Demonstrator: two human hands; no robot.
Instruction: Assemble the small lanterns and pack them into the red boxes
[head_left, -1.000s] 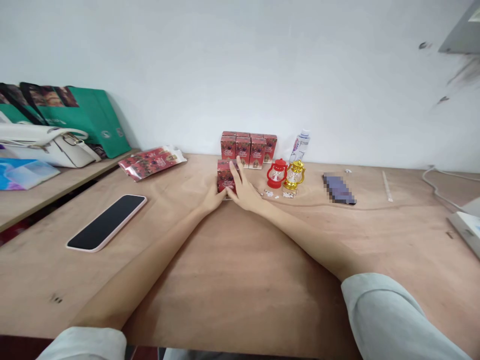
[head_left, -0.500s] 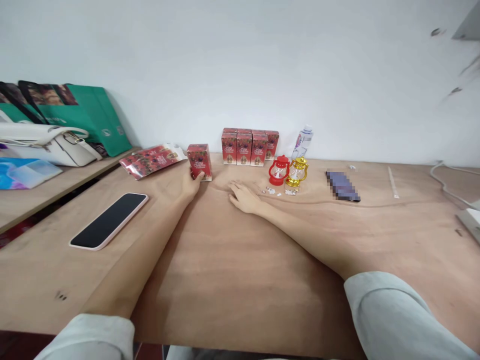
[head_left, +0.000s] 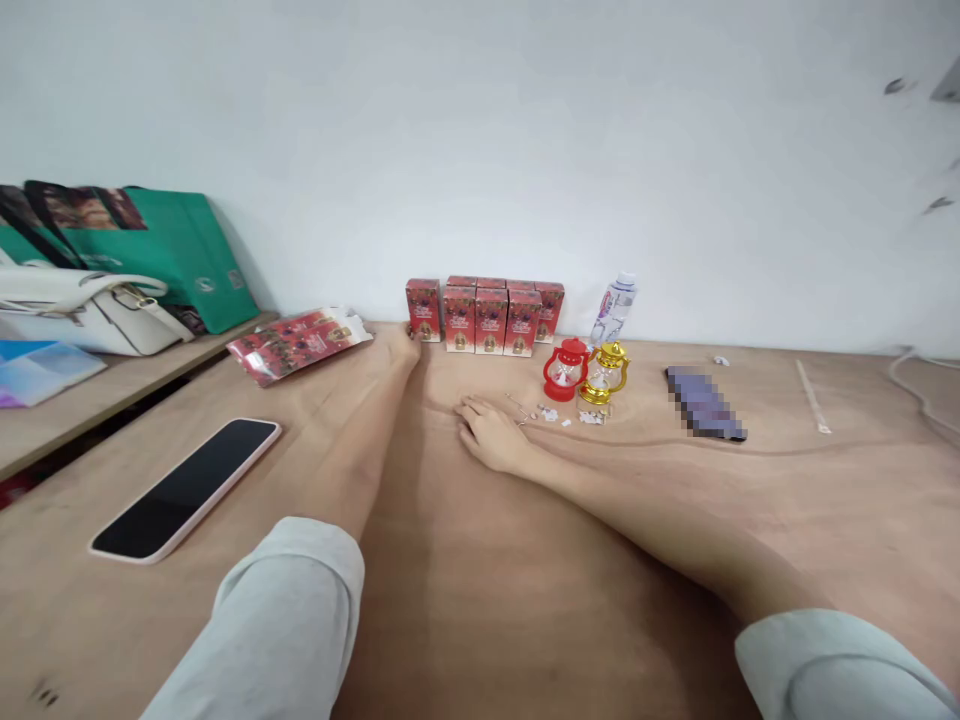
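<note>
A small red printed carton (head_left: 424, 310) stands upright near the wall, with my left hand (head_left: 405, 345) closed on its lower left side. Just right of it, several matching red cartons (head_left: 491, 320) stand in two rows, a narrow gap away. My right hand (head_left: 491, 435) rests on the wooden table, fingers spread and holding nothing. Beyond it to the right are a red toy lantern (head_left: 565, 372) and a gold toy lantern (head_left: 604, 375), side by side. Tiny white scraps (head_left: 551, 414) lie in front of them.
Flattened red packaging (head_left: 300, 345) and a phone with a pink case (head_left: 187, 488) lie to the left. A clear bottle (head_left: 615, 305) leans at the wall. A blurred dark phone-like item (head_left: 703, 402) and a white strip (head_left: 813, 396) lie right. A white handbag (head_left: 90, 310) sits far left.
My left hand has moved the carton farther back and right, close beside the grouped cartons. My right hand stays on the table. The view has shifted slightly.
</note>
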